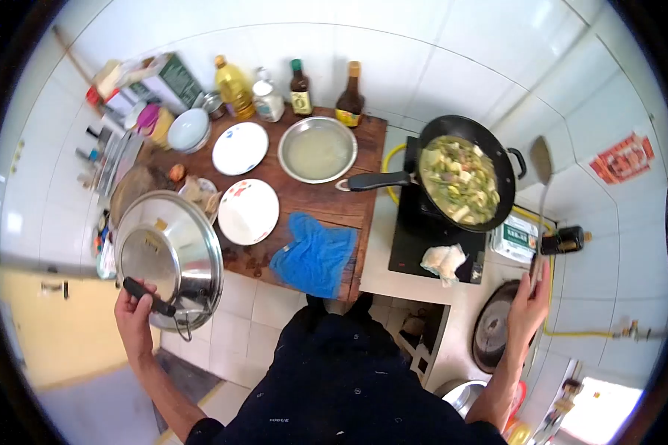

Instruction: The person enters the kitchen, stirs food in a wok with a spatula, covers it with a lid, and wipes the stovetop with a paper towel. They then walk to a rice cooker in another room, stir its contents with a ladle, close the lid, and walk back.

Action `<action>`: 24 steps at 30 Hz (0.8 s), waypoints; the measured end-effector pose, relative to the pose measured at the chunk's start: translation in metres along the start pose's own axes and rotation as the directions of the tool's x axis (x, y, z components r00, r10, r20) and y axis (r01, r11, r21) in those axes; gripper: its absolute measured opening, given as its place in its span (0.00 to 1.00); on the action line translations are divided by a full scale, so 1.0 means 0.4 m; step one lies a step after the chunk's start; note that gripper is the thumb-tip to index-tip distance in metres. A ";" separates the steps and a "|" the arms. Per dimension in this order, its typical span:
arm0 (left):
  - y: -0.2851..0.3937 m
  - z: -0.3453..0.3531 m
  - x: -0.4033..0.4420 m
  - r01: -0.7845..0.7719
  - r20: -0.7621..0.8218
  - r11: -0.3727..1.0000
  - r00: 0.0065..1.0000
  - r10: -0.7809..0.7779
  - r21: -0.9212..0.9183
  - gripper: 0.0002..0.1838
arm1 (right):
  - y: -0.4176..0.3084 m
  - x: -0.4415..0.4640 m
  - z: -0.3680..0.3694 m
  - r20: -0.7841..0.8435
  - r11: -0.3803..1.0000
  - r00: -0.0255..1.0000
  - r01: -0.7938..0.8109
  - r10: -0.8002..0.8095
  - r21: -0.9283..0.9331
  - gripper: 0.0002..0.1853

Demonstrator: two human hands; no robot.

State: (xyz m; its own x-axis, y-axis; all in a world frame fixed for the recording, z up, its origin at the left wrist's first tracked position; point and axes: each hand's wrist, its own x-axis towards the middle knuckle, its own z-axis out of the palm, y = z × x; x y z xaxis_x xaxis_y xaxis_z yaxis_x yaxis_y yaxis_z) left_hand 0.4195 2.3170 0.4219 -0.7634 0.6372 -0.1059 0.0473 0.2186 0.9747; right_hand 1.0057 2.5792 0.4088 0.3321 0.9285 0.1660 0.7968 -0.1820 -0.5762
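My left hand (132, 317) is closed on the black handle of a large shiny metal pot lid (204, 245), held up off the table's left front corner. On the right, my right hand (527, 315) grips the long handle of a metal spatula (542, 162), its blade raised beside the wok. The black wok (506, 185) sits on the black cooktop (410, 248), holding chopped green vegetables and pale pieces (460, 178) in some liquid. Its handle points left over the wooden table. A crumpled white cloth (444, 262) lies on the cooktop's front part.
The wooden table (304, 200) bears a metal bowl of cloudy liquid (318, 150), white plates (249, 212) and a blue cloth (315, 254). Several bottles (300, 90) line the wall. A dark round lid (495, 326) lies by my right forearm. A dark bottle (562, 240) is near the right wall.
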 end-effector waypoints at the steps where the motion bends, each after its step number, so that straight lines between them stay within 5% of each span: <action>1: 0.010 -0.002 -0.003 0.007 -0.012 1.000 1.000 -0.007 -0.002 0.20 | 0.039 0.004 0.034 -0.106 0.980 0.974 0.198 -0.198 -0.011 0.20; 2: 0.008 -0.002 -0.003 0.016 -0.016 1.000 1.000 -0.016 -0.002 0.20 | 0.102 0.011 0.086 -0.210 0.924 0.901 0.379 -0.379 -0.042 0.19; 4: 0.008 -0.011 0.003 0.018 -0.028 1.000 0.999 -0.018 0.003 0.19 | 0.131 0.012 0.114 0.101 0.989 0.988 0.128 -0.120 -0.078 0.15; 6: -0.002 -0.026 -0.005 0.022 -0.046 1.000 0.999 -0.022 0.008 0.19 | 0.114 -0.004 0.143 0.192 0.992 0.979 0.092 -0.074 -0.086 0.13; 8: 0.000 -0.029 0.001 0.037 -0.033 0.999 0.999 -0.036 0.007 0.19 | 0.090 -0.026 0.187 0.026 0.938 0.950 0.302 -0.310 0.171 0.14; 10: 0.001 -0.034 -0.008 0.045 -0.044 0.999 0.998 -0.044 0.016 0.18 | 0.003 -0.071 0.202 0.219 0.911 0.964 0.051 -0.152 0.408 0.14; 12: -0.004 -0.038 0.000 0.041 -0.046 0.999 0.998 -0.040 0.021 0.18 | -0.090 -0.129 0.224 0.501 0.865 0.863 -0.204 -0.062 0.458 0.13; 14: -0.014 -0.045 0.001 0.030 -0.059 1.000 0.998 -0.030 -0.003 0.18 | -0.183 -0.198 0.273 0.725 0.751 0.669 -0.394 -0.162 0.531 0.13; 18: -0.021 -0.049 0.010 0.015 -0.058 1.000 0.998 -0.015 -0.006 0.19 | -0.272 -0.365 0.520 0.822 0.739 0.440 -0.404 -0.360 0.540 0.14; 20: -0.026 -0.052 0.019 -0.003 -0.030 0.999 1.000 0.002 -0.035 0.19 | -0.302 -0.414 0.631 0.904 0.751 0.266 -0.505 -0.334 0.426 0.18; 24: -0.010 -0.050 0.032 -0.021 0.009 0.999 1.000 0.021 -0.032 0.19 | -0.318 -0.489 0.827 0.926 0.757 0.191 -0.535 -0.324 0.375 0.22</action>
State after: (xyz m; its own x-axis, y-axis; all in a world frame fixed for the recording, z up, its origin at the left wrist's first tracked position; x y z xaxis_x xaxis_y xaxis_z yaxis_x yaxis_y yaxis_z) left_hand 0.3967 2.3097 0.4205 -0.7565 0.6481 -0.0870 0.0425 0.1815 0.9825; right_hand 0.6722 2.5278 0.1847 -0.6625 0.5364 -0.5228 0.2360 -0.5130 -0.8253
